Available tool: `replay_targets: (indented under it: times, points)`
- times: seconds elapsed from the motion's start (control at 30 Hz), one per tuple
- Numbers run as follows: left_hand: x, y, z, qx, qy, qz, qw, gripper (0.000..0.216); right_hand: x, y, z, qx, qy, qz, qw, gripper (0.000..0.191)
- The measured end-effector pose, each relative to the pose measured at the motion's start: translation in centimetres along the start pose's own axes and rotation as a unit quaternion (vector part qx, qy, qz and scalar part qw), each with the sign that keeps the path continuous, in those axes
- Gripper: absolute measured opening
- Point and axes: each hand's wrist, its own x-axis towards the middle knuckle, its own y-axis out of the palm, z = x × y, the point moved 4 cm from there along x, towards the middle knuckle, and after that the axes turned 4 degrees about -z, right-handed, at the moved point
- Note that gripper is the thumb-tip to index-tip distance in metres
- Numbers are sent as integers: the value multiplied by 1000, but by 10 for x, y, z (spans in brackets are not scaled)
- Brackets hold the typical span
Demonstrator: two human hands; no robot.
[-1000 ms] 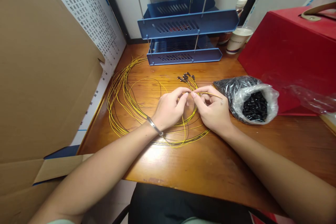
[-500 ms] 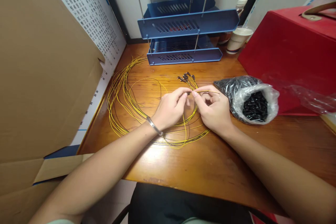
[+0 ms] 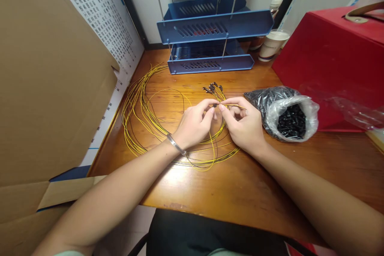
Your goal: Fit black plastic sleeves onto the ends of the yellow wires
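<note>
Thumb and forefinger of my left hand pinch a small black piece, mostly covered by the fingertips. Right beside it, my right hand is closed on a thin yellow-and-black wire whose end points to the right. Fingertips of both hands almost meet. Behind them lie several wire ends with black caps in a bunch. Loops of yellow and black wire spread over the table to the left and under my hands. Whether the wire sits inside the black piece is hidden.
A clear plastic bag full of small black pieces lies open right of my right hand. Behind it stands a red box. A blue tiered tray and a paper cup are at the back. Cardboard borders the left side.
The wire end in my right hand has drawn in a little to the left, and more of the black piece shows between my fingertips. Both hands stay nearly in place.
</note>
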Motion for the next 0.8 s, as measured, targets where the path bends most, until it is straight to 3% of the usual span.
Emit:
replay_targets:
  times: [0.63, 0.8]
  points:
    - [1, -1, 2, 1, -11, -16, 1000, 26, 2, 0, -4, -18, -16, -11, 1000, 7]
    - [-1, 1, 0, -2, 13, 5, 1000, 26, 2, 1, -2, -25, -24, -6, 999, 7]
